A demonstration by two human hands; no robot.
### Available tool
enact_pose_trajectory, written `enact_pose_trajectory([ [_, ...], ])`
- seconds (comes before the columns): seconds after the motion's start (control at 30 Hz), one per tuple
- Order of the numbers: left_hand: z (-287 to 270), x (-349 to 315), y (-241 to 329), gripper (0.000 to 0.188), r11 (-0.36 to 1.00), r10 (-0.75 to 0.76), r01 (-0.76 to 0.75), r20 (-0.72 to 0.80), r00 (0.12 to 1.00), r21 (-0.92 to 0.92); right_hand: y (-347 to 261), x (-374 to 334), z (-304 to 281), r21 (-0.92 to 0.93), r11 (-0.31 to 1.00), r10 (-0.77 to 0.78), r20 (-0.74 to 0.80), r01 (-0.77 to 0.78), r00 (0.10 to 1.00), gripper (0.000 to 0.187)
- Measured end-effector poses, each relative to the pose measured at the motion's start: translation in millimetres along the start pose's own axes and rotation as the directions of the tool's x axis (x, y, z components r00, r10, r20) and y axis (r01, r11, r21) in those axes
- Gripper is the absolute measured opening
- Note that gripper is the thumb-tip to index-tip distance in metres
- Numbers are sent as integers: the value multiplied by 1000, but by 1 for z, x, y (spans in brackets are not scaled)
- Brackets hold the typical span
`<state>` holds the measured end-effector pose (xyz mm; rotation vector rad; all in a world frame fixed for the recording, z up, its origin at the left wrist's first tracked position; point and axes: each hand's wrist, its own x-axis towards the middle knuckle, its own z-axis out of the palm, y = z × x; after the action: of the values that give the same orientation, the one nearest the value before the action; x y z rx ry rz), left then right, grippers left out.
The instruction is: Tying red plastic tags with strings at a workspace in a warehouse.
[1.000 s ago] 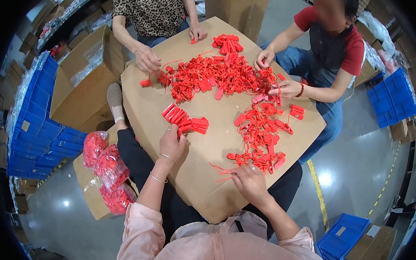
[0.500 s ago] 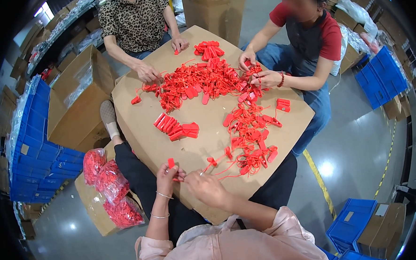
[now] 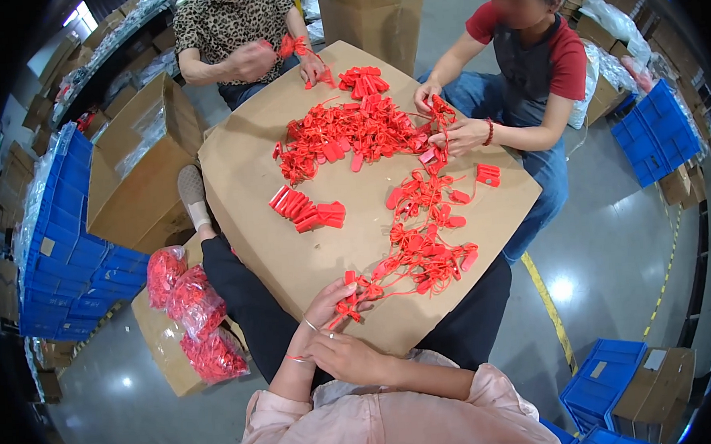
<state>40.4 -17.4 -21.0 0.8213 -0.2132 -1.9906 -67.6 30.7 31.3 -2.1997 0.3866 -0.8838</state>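
My left hand is closed round a small red plastic tag and a tangle of red cord, just above the near edge of the cardboard tabletop. Close below it, my right hand pinches a red cord, whose end shows across my left wrist. Cords run right from my left hand to a loose heap of red corded tags. Farther in, a neat row of red tags lies on the cardboard.
A larger tangled pile of red tags covers the far middle. Two people sit across, handling red tags. Left are cardboard boxes, blue crates and bagged red pieces. More blue crates stand at lower right.
My left hand has moved right and gathered more corded tags. My right hand has drawn back toward me, below the left. The far-left person has lifted red tags off the table.
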Motion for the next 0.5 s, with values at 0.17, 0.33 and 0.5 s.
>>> enact_pose_trajectory([
  [0.17, 4, 10, -3, 18, 990, -1, 16, -104, 995, 141, 2, -15, 3, 60, 998, 23, 27, -24, 999, 12],
  [0.33, -10, 25, -17, 10, 858, 268, -170, -141, 953, 485, 6, -19, -22, 28, 995, 93, -2, -93, 996, 16],
  [0.5, 5, 21, -7, 12, 883, 283, -206, -129, 950, 422, 56, -25, -63, -134, 886, 369, -377, -444, 850, 18],
])
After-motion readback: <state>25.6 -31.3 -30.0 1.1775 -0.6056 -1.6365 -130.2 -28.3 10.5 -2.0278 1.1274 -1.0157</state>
